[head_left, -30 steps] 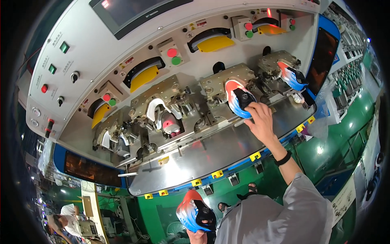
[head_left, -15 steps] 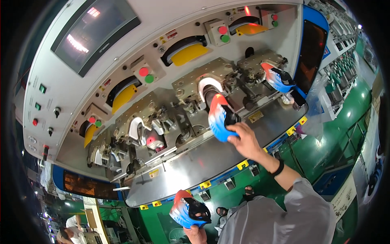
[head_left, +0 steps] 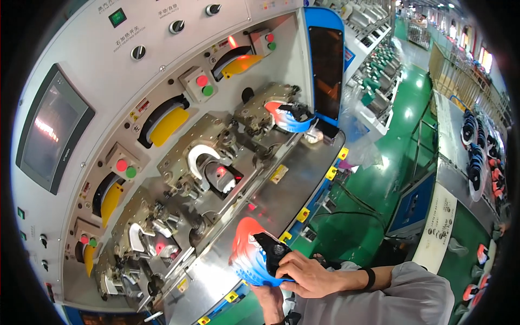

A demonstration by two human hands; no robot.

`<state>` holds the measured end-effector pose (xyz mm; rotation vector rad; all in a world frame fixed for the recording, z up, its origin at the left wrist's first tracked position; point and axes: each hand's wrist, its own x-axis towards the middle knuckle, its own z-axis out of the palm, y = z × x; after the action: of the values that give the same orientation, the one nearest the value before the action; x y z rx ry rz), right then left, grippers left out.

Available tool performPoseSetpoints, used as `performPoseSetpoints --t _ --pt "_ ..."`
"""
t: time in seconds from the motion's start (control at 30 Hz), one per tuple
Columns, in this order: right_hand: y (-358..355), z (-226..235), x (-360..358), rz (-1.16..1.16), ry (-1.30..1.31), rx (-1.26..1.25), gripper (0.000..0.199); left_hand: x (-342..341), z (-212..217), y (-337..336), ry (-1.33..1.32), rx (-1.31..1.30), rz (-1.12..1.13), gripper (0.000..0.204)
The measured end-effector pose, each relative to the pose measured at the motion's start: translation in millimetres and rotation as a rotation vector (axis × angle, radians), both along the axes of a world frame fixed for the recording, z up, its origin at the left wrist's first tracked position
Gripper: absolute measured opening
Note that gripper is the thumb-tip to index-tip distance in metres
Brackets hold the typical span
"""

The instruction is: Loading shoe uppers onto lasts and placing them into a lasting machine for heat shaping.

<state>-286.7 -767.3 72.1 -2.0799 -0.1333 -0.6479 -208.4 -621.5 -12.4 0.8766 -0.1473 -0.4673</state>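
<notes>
1. Currently my right hand [head_left: 305, 275] grasps the red, white and blue shoe upper [head_left: 253, 250], its fingers curled at the black collar [head_left: 275, 253].
2. My left hand [head_left: 268, 299] is beneath the upper's blue end; its fingers are hidden, so I cannot tell how they close.
3. I have the upper in front of me, over the front edge of the metal ledge [head_left: 303, 168], its red toe pointing toward the machine.
4. Another upper [head_left: 290, 116], coloured alike, sits at the machine's far-right station.
5. Left of it, a white U-shaped piece [head_left: 195, 160] curves around a mould [head_left: 221, 177].
6. Above these, yellow flaps [head_left: 169, 126] hang beneath black-rimmed openings.
</notes>
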Motion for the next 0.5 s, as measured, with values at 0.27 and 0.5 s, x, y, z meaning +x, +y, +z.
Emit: performPoseSetpoints --t 0.27,0.5 --pt "-134 15 -3 -0.153 0.241 0.244 0.034 -2 -3 -33 0.037 0.08 -0.044 0.088" --pt "-322 -27 108 -0.649 -0.253 -0.495 0.043 -26 -17 -70 0.025 0.626 0.046 0.029"
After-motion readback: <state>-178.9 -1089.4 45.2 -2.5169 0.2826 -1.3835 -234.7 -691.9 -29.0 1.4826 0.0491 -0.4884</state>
